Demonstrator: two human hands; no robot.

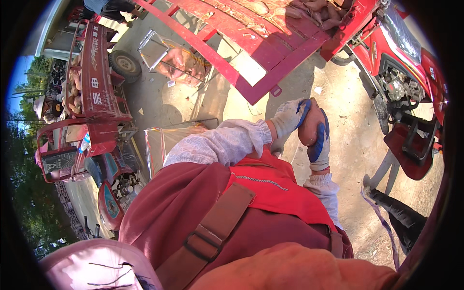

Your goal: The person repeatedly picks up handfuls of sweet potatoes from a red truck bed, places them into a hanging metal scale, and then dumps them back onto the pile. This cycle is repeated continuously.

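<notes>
A large reddish sweet potato (pixel 310 125) is held between my two hands in front of my body. My left hand (pixel 290 114), in a white work glove with blue-coated fingers, grips its upper left side. Around its right side and lower end is my right hand (pixel 320 145), gloved the same way. Both forearms wear pale patterned sleeve covers. Just beyond my hands is the corner of a red metal cart bed (pixel 253 95). More sweet potatoes (pixel 324 12) lie heaped at its far right.
A clear plastic bag of sweet potatoes (pixel 181 67) stands in a wire frame. Another bag on a frame (pixel 163 145) is near my left arm. A red motor tricycle (pixel 402 79) stands right, another loaded one (pixel 96 79) left. People (pixel 110 9) are in the background.
</notes>
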